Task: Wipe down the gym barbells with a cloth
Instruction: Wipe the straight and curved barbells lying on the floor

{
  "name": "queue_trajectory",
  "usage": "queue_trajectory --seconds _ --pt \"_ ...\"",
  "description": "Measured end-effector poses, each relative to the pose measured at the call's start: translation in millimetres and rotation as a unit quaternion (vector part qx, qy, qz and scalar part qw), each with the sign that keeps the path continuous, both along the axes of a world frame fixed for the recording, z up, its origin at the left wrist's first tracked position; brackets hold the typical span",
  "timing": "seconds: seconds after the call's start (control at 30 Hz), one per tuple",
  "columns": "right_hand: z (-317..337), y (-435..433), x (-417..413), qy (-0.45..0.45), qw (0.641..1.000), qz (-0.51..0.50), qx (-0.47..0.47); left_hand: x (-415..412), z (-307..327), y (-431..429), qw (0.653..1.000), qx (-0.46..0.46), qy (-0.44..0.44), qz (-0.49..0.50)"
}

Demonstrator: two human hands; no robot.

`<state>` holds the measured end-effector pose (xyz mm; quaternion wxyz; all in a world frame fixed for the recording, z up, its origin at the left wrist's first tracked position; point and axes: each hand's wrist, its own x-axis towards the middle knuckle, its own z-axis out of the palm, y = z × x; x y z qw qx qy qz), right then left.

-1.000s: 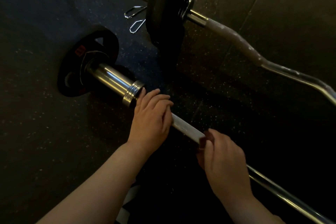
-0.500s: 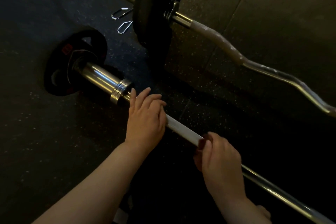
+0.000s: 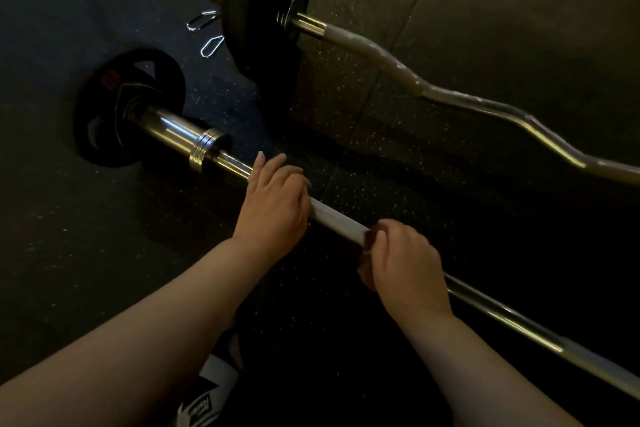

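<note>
Lying across a dark, white-flecked rubber floor [image 3: 86, 253], the barbell [image 3: 339, 220] runs from a small plate [image 3: 114, 107] at upper left down to lower right. The left hand [image 3: 273, 208] sits on the shaft just past the chrome collar [image 3: 204, 152], fingers curled over it. The right hand [image 3: 405, 267] grips the shaft further along, wrapped round a dark reddish cloth [image 3: 370, 241] held against the bar; only a scrap of it shows. Between the hands the shaft looks pale and matt. Beyond, a curl bar [image 3: 485, 104] with a big plate [image 3: 263, 3] lies where the dark floor meets lighter tiles [image 3: 519, 10] with visible seams. Two wire clips [image 3: 204, 22] lie beside that plate. The room is dim.
</note>
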<state>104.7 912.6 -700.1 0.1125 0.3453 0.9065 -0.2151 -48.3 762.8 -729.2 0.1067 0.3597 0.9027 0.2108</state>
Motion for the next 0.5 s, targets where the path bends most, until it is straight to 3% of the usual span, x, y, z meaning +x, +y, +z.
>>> queue_trajectory --seconds 0.1,0.27,0.5 --pt "-4 -10 -9 -0.006 0.999 -0.031 0.030 11 4 11 0.999 -0.018 -0.006 -0.031" --pt "2 -10 -22 0.006 0.998 0.053 -0.012 21 4 23 0.994 -0.054 -0.012 -0.092" --pt "-11 2 27 0.021 0.992 -0.093 0.081 14 10 22 0.991 -0.062 -0.045 -0.108"
